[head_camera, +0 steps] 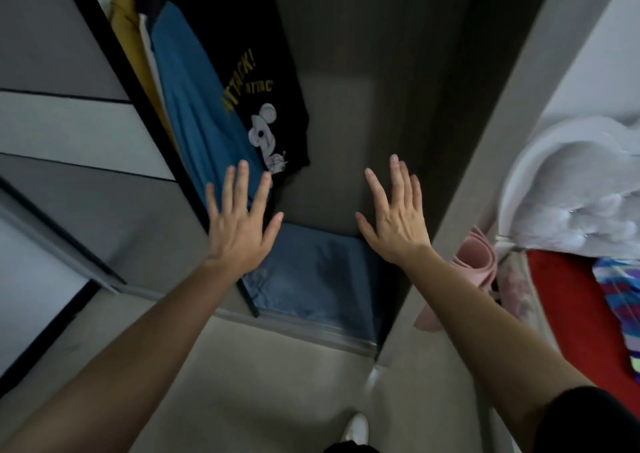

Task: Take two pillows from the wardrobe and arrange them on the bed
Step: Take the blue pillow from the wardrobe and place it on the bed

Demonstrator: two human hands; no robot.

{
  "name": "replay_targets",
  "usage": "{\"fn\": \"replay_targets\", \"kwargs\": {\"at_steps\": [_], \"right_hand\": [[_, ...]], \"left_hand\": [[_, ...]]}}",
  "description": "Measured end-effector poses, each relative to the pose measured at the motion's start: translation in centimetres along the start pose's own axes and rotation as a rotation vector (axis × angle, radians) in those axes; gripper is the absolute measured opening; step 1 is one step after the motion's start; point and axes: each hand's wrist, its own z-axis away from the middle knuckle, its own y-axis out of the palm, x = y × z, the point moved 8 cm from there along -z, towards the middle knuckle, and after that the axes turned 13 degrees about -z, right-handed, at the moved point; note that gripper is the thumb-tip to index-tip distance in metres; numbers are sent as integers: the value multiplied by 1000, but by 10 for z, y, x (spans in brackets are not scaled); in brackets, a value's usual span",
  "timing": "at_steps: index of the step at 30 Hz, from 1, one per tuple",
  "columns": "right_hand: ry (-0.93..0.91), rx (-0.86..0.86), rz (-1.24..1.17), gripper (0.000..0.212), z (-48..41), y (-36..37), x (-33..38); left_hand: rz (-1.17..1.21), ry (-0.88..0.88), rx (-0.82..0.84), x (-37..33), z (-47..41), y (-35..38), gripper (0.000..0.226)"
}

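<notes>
I stand in front of an open wardrobe (363, 113) with a dark, bare back wall. On its floor lies a flat blue cushion-like item, likely a pillow (311, 279). My left hand (239, 224) is stretched out, fingers spread, over the pillow's left end and holds nothing. My right hand (394, 220) reaches forward the same way over the pillow's right end, also with nothing in it. Neither hand touches the pillow. The bed (561, 300), with a red sheet, shows at the right edge.
Hanging clothes fill the wardrobe's left part: a black printed T-shirt (249, 82), a blue garment (194, 106), a yellow one (128, 16). A black-framed sliding door (69, 134) stands left. A white fluffy bundle (581, 189), striped cloth (620, 300) and pink fabric (474, 262) lie right.
</notes>
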Motion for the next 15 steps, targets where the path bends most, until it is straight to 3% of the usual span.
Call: {"fn": "replay_targets", "kwargs": {"at_steps": [15], "right_hand": [[215,130,156,80,-119,42,-45]], "left_hand": [[23,178,-51,10,-147,52,68]]}}
